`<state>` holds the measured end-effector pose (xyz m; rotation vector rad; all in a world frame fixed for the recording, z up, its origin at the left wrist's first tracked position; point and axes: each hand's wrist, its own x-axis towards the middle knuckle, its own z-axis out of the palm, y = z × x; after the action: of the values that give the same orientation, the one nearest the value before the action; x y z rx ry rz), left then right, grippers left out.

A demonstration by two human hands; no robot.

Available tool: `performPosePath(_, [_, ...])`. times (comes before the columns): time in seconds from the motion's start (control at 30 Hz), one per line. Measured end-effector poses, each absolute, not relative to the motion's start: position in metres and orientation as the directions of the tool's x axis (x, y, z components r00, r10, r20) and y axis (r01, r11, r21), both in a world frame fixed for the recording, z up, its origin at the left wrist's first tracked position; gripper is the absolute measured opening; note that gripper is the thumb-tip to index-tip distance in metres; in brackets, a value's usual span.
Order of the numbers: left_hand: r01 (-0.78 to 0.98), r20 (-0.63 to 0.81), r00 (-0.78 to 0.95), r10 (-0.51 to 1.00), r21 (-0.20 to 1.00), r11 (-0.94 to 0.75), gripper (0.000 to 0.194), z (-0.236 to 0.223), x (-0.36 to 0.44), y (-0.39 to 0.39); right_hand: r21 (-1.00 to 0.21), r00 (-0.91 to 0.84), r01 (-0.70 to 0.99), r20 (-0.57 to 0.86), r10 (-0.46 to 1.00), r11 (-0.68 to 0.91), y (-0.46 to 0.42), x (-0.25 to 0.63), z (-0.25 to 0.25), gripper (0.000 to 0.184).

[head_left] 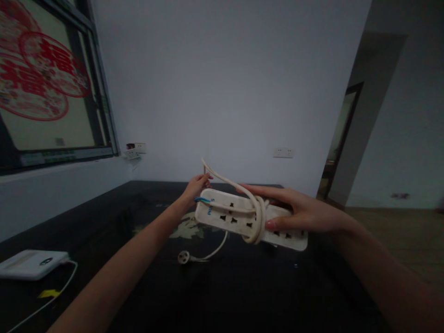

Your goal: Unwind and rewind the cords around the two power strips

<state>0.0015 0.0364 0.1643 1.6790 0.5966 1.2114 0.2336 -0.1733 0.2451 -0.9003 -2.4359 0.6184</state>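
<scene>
A white power strip [243,226] hangs tilted over the dark table, its sockets facing me and its right end lower. My right hand [294,208] grips its right half, thumb on the front face and fingers over the top edge. The white cord [259,219] is wound several times around the strip's middle. From there a length rises in a loop to my left hand [199,188], whose closed fingers pinch the cord behind the strip's left end. Blue wires [202,200] show at that end. The plug [183,257] dangles or rests low on the left; I cannot tell which.
A white box-like device [34,264] with a thin white cable [67,282] lies on the left of the black table [208,300]. A yellow scrap [49,293] is beside it. Wall sockets [283,152] are at the back, and a window [52,83] is on the left.
</scene>
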Motion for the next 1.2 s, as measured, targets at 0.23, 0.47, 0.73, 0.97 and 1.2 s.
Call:
performPosePath(0.23, [-0.185,0.523,0.274,0.807,0.852,-0.490,0.025,0.176,-0.043,0.035,-0.433,-0.540,0.719,0.145,0.829,0.544,-0.154,0.262,0.220,0.060])
performPosePath(0.47, [0.183,0.483,0.624,0.614,0.674,-0.716,0.019,0.197,-0.045,-0.013,-0.368,-0.348,0.818,0.296,0.889,0.442,-0.101,0.273,0.212,0.056])
performPosePath(0.73, [0.183,0.157,0.945,0.287,0.473,-0.862,0.033,0.197,-0.004,-0.083,-0.342,-0.238,0.779,0.613,0.754,0.525,-0.074,0.245,0.241,0.058])
performPosePath(0.97, [0.248,-0.074,0.963,0.259,0.614,-0.749,0.040,0.162,0.031,-0.089,-0.465,-0.365,0.569,0.597,0.715,0.679,-0.099,0.210,0.269,0.059])
performPosePath(1.2, [0.198,0.136,0.731,0.669,0.895,-0.399,0.056,0.123,0.052,-0.021,-0.554,-0.547,0.358,0.528,0.650,0.752,-0.125,0.197,0.268,0.057])
